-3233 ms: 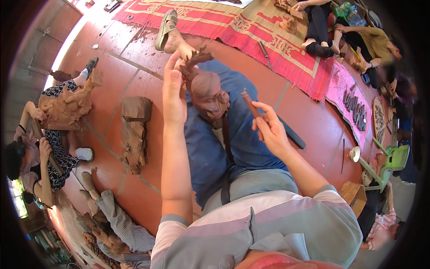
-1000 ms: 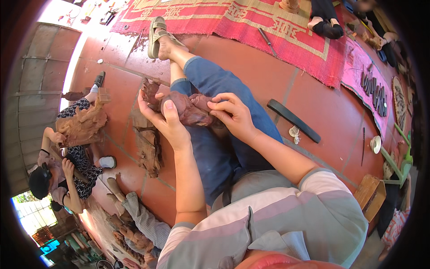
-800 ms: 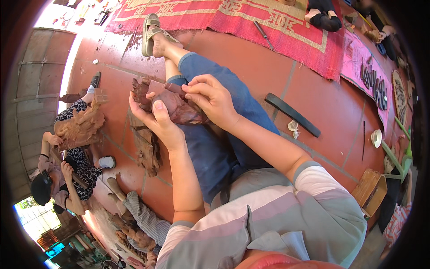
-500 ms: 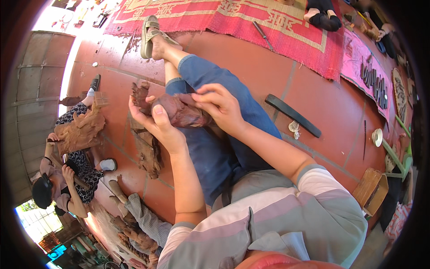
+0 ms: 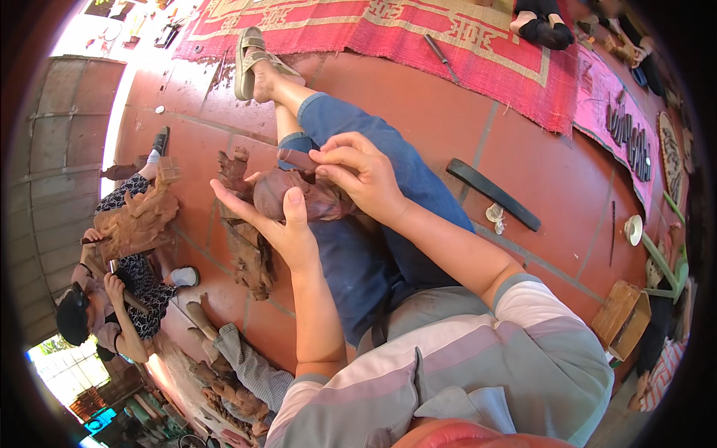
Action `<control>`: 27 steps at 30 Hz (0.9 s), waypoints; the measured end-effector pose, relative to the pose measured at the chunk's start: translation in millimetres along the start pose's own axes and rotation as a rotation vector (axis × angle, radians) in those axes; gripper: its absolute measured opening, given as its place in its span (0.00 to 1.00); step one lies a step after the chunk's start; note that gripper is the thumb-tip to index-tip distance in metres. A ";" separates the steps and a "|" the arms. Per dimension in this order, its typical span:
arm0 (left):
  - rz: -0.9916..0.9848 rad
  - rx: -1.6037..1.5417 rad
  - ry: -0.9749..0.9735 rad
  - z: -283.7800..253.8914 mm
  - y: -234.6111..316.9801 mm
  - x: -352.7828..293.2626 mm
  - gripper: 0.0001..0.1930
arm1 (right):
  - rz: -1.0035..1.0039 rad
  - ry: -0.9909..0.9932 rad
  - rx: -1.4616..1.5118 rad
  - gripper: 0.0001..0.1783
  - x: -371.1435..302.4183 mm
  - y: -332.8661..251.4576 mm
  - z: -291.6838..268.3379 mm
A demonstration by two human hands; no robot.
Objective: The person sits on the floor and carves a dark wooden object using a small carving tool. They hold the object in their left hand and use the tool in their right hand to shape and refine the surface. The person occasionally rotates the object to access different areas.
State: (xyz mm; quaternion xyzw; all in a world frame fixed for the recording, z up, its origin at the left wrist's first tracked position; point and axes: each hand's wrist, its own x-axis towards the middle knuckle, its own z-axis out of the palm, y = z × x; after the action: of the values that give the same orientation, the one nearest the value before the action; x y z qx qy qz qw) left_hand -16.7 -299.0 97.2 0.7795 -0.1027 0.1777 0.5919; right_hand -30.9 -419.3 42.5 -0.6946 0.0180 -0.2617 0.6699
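A dark brown wood carving [image 5: 275, 191] with a smooth rounded part and deeply cut folds rests at my lap, against my jeans. My left hand [image 5: 282, 233] supports it from the near side, thumb pressed to the rounded part and fingers stretched along its left. Above the carving, my right hand [image 5: 364, 175] pinches a small flat brown piece [image 5: 296, 158], perhaps folded sandpaper. Its free end points left, over the far side of the carving. A jagged brown part [image 5: 234, 170] shows just beyond my left fingers; whether it belongs to the same carving I cannot tell.
Another rough carving [image 5: 252, 261] lies on the tiles to my left. Further left, a person works on a larger carving [image 5: 142, 216]. A dark bar [image 5: 493, 194] lies right of my knees, near a wooden box [image 5: 621, 319]. A red mat [image 5: 418, 37] spreads ahead, with a pointed tool [image 5: 441, 56].
My right hand has lifted off the carving's surface, and the flat brown piece now shows in its fingers. The left thumb has shifted right and down on the rounded part.
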 end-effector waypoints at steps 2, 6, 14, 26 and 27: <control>-0.077 -0.064 0.002 -1.4 2.6 3.7 0.45 | 0.015 0.012 0.000 0.10 -18.3 4.4 -8.7; -0.102 -0.057 0.020 2.7 5.9 8.9 0.41 | 0.048 0.018 0.061 0.09 -46.0 24.6 -18.0; -0.090 -0.056 0.054 4.3 2.1 9.2 0.42 | 0.043 0.032 0.107 0.10 -0.4 0.9 1.7; -0.086 -0.144 0.027 9.4 5.2 8.9 0.48 | 0.000 0.008 -0.044 0.12 5.6 3.5 -4.1; -0.103 -0.171 0.024 9.9 7.9 11.3 0.48 | 0.026 -0.012 -0.020 0.11 17.9 2.5 -1.0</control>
State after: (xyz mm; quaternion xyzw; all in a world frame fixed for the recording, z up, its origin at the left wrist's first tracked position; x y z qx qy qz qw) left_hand -7.8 -310.2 106.4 0.7281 -0.0701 0.1468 0.6659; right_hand -15.0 -427.3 46.2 -0.7024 0.0259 -0.2486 0.6664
